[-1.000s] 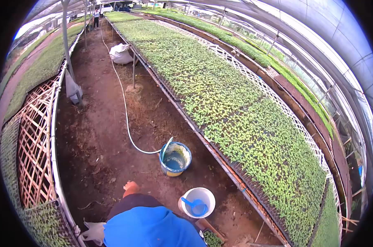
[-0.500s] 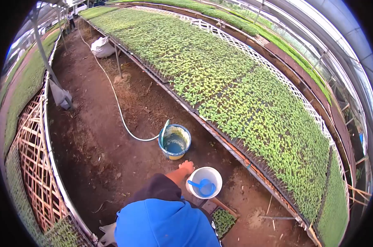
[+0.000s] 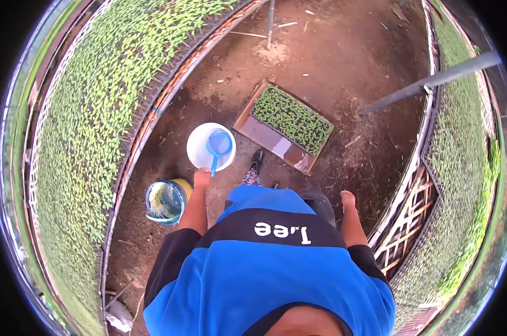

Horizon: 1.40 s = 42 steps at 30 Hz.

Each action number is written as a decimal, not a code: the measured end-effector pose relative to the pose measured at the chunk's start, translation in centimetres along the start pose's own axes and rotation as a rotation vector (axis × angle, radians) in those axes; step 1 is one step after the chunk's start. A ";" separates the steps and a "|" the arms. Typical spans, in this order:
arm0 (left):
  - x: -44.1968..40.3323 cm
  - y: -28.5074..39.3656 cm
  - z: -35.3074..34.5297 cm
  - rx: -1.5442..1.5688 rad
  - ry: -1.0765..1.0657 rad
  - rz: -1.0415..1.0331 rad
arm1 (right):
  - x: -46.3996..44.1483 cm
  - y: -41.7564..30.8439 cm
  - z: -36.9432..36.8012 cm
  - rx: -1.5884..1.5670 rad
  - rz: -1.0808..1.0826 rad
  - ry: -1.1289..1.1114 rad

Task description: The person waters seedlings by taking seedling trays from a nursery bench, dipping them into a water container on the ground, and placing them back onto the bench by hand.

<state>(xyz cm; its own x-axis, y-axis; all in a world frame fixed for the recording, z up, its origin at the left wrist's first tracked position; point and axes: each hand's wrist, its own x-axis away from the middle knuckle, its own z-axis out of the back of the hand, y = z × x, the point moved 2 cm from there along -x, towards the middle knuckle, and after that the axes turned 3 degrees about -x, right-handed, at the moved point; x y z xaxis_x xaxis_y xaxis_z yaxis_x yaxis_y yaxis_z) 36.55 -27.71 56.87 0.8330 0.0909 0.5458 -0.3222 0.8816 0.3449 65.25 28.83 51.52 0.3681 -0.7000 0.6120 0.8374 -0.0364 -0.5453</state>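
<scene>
Blue shirt [image 3: 281, 274] nearest. Right hand [image 3: 348, 198] hangs by the hip over bare soil; can't tell how its fingers stand. Left hand [image 3: 202, 177] at the handle end of the blue scoop [image 3: 220, 144]; can't tell if gripping. Scoop sits in the white bucket [image 3: 197, 147], blue pail [image 3: 184, 186] near it. Boot [image 3: 257, 160] beside box [image 3: 271, 140] with seedlings [image 3: 292, 119]. Beds [image 3: 119, 73] both sides.
</scene>
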 end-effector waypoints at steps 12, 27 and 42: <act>-8.4 7.1 1.4 -0.184 -0.199 -0.183 | 1.9 -1.2 -5.4 -0.100 -0.259 0.155; -36.1 21.9 -13.1 0.106 -0.173 -0.246 | -21.0 -2.9 -16.5 0.146 -0.186 0.043; -61.2 24.1 -37.6 0.203 -0.316 0.124 | -54.1 15.0 -27.0 0.171 -0.207 -0.017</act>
<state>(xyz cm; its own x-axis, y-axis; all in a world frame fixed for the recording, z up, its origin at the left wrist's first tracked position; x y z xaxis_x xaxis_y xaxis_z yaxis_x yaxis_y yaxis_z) -5.29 5.33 3.07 0.6128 0.0156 0.7901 -0.5203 0.7604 0.3886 46.95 46.89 -5.23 0.1875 -0.6784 0.7103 0.9510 -0.0555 -0.3041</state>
